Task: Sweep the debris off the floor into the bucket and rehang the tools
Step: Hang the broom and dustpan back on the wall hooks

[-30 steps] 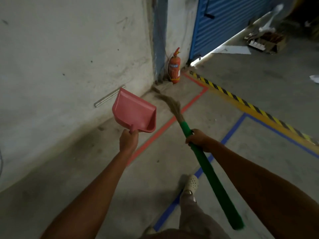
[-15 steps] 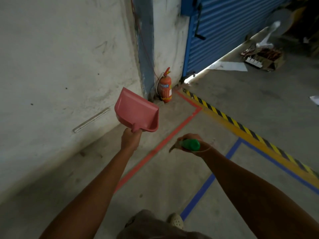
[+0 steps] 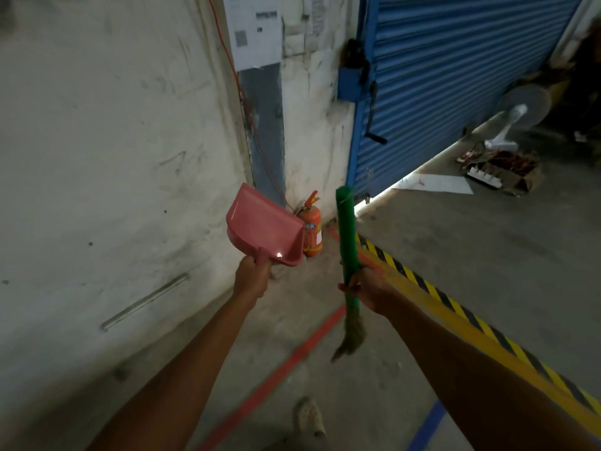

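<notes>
Both forearms are showing bare, with no sleeves reaching into view. The left hand [image 3: 252,278] and right hand [image 3: 366,289] are wearing no gloves. One foot is wearing a pale perforated clog [image 3: 310,419].

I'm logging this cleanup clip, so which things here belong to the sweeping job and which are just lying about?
Job: pink dustpan in left hand; green-handled broom in right hand.

Lying about: fire extinguisher, fan, white sheet, box of clutter.
</notes>
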Available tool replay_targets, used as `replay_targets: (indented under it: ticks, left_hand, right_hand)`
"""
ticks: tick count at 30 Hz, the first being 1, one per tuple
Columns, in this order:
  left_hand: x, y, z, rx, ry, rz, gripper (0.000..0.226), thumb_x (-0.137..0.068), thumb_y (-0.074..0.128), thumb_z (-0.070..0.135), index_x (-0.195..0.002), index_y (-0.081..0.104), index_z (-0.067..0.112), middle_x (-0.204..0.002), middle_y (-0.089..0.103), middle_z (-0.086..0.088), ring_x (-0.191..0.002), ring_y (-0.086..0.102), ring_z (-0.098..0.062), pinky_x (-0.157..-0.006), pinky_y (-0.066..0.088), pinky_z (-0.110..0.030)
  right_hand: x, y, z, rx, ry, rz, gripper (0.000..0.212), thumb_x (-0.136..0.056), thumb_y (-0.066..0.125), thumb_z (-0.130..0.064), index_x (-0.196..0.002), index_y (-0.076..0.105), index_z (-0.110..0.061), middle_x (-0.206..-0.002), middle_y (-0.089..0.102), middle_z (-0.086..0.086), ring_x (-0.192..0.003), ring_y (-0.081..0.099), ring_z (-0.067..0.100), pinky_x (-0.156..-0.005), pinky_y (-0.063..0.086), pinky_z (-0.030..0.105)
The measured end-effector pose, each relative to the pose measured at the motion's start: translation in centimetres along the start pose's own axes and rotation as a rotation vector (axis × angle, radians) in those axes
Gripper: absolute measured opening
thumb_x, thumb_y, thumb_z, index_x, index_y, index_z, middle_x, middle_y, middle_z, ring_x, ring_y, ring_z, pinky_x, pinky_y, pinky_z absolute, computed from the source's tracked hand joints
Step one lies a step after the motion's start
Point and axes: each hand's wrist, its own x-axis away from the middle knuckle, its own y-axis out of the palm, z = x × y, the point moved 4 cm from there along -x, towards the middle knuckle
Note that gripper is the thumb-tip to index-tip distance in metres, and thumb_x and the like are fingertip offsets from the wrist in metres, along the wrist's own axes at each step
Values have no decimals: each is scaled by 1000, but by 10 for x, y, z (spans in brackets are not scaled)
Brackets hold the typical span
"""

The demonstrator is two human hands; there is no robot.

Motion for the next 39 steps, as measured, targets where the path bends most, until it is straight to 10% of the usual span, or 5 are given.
replay_targets:
  ticks: [7, 19, 25, 31, 39]
  left_hand:
    - [-104, 50, 65, -51, 38, 26, 60, -91, 41, 67, -74, 59, 11, -69, 61, -8, -63, 59, -26, -58, 42, -29]
    - [-235, 130, 196, -164, 133, 37, 54, -91, 61, 48, -51, 56, 12, -52, 57, -4, -50, 58, -22, -55, 48, -32]
    - [-292, 176, 284, -249, 143, 116, 42, -85, 74, 34, -52, 60, 10, -48, 58, -5, -42, 55, -17, -48, 44, -23]
    - [-330, 224, 375, -274, 231, 175, 27, -69, 85, 16, -66, 60, 5, -59, 58, -11, -50, 53, -18, -50, 44, -30]
    - [-397, 252, 463, -47, 409, 323, 18, -89, 69, 8, -92, 52, 13, -85, 66, -9, -51, 67, -24, -45, 57, -36]
  right_hand:
    - [-99, -15, -85, 379, -173, 67, 23, -92, 67, -13, -112, 55, -15, -76, 53, 5, -58, 53, 17, -50, 49, 28]
    - [-237, -49, -254, 1024, -415, 97, 47, -83, 73, -50, -103, 68, -8, -92, 68, 6, -82, 67, 20, -69, 54, 30]
    - [-291, -76, -331, 691, -541, 9, 49, -86, 75, -15, -127, 48, -11, -108, 61, 5, -97, 61, 21, -82, 54, 35]
    - [-333, -94, -409, 488, -685, -16, 39, -90, 67, -45, -110, 46, -19, -89, 64, 5, -83, 69, 29, -75, 59, 47]
    - [-407, -96, -503, 431, -894, 142, 31, -91, 71, -28, -108, 49, -13, -87, 62, 9, -74, 61, 20, -57, 47, 24]
